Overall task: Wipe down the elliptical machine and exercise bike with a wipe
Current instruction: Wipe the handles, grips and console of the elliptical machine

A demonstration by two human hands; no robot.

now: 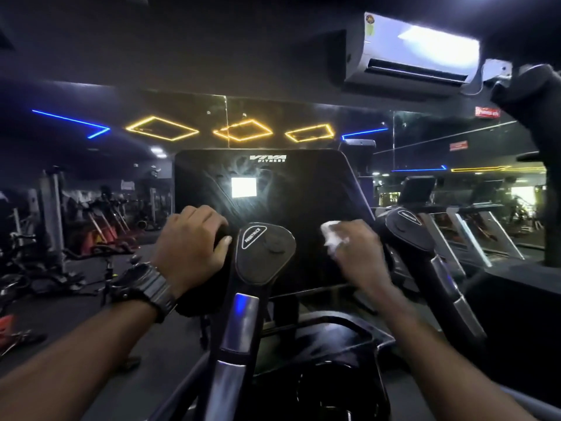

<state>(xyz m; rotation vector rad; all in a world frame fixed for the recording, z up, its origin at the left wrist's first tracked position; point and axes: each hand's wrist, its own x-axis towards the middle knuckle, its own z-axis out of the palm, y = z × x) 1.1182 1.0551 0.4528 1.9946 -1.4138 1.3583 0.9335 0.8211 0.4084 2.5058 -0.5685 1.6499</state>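
The elliptical machine's black console (pixel 273 183) stands straight ahead, with a small lit screen at its centre. My left hand (pixel 191 241) is wrapped around the top of the left handle grip (pixel 218 268), beside a pad marked "resistance" (pixel 264 253). My right hand (pixel 355 250) holds a crumpled white wipe (pixel 332 235) pressed against the console's lower right part. The right hand is blurred. A second handle with a control pad (pixel 409 229) rises just right of that hand. A black watch sits on my left wrist.
Exercise bikes (pixel 100 226) and other gym gear stand on the dark floor to the left. Treadmills (pixel 473 232) line the mirrored wall on the right. A white air conditioner (pixel 413 53) hangs above. A dark pillar (pixel 543 147) stands at far right.
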